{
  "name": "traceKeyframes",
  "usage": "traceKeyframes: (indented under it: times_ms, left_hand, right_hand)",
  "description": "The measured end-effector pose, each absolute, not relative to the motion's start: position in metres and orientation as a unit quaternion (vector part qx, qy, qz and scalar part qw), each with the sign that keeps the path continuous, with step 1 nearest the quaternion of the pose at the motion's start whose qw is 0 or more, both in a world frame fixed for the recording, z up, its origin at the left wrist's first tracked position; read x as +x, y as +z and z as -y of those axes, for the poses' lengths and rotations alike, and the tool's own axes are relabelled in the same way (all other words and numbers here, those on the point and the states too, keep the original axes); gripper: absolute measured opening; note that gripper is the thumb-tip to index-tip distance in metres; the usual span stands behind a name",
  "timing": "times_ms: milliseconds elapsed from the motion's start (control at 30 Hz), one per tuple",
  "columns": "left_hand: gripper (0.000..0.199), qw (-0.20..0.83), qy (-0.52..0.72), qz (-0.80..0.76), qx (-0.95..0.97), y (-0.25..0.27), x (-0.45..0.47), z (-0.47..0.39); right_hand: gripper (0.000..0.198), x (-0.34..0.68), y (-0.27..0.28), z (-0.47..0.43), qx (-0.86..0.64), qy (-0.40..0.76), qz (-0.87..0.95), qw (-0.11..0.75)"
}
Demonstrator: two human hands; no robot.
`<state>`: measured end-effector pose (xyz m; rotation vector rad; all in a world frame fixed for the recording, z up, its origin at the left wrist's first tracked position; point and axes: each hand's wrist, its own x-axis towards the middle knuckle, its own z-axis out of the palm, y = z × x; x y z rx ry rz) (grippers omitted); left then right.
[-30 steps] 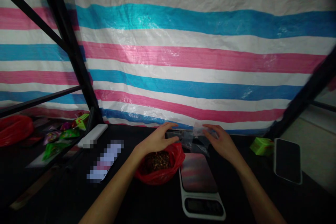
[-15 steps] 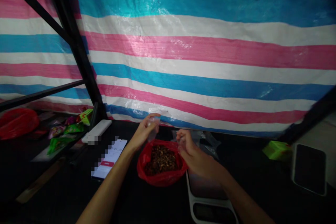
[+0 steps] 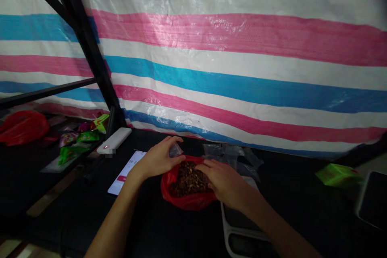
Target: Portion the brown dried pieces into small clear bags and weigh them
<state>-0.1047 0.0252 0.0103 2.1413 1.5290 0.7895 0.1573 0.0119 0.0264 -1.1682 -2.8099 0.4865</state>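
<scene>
A red plastic bag (image 3: pixel 193 204) stands with its mouth spread wide on the dark table. Small brown and golden pieces (image 3: pixel 190 180), like seeds or dried bits, fill it; their exact kind is not clear. At the bag's left rim, my left hand (image 3: pixel 159 157) is closed on a small clear plastic bag (image 3: pixel 175 150), which sits between thumb and fingers. My right hand (image 3: pixel 225 179) reaches over the red bag's right rim, its fingers stretched onto the brown pieces and the thumb apart. Some fingertips are hard to make out there.
Under my right forearm lies a white-edged scale (image 3: pixel 228 234). Clear plastic bags (image 3: pixel 231 155) lie behind it. On the left are a lit phone (image 3: pixel 121 177), a white bar-shaped device (image 3: pixel 116 140) and colourful packets (image 3: pixel 74 151). A green packet (image 3: pixel 337 175) and a dark-screened device (image 3: pixel 375 199) are at right.
My right hand has moved left and down from above the red bag's rim onto the brown pieces. My left hand has come lower with the clear bag. The view has tilted down slightly.
</scene>
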Motion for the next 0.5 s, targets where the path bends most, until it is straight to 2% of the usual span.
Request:
traceKeyframes:
  times_ms: [100, 267, 367, 500]
  left_hand:
    - [0.065, 0.220, 0.207, -0.564, 0.769, -0.004, -0.104, -0.029]
    - [0.043, 0.284, 0.173, -0.518, 0.788, -0.032, -0.094, -0.046]
    - [0.034, 0.311, 0.208, -0.505, 0.778, -0.037, -0.090, -0.053]
    - [0.031, 0.330, 0.252, -0.507, 0.755, -0.041, -0.089, -0.058]
  right_hand:
    - [0.077, 0.153, 0.019, -0.012, -0.381, 0.168, 0.909, 0.028]
    - [0.099, 0.149, 0.011, -0.018, -0.394, 0.222, 0.889, 0.069]
    - [0.093, 0.150, 0.013, -0.022, -0.390, 0.222, 0.890, 0.079]
    - [0.085, 0.149, 0.013, -0.024, -0.380, 0.195, 0.901, 0.072]
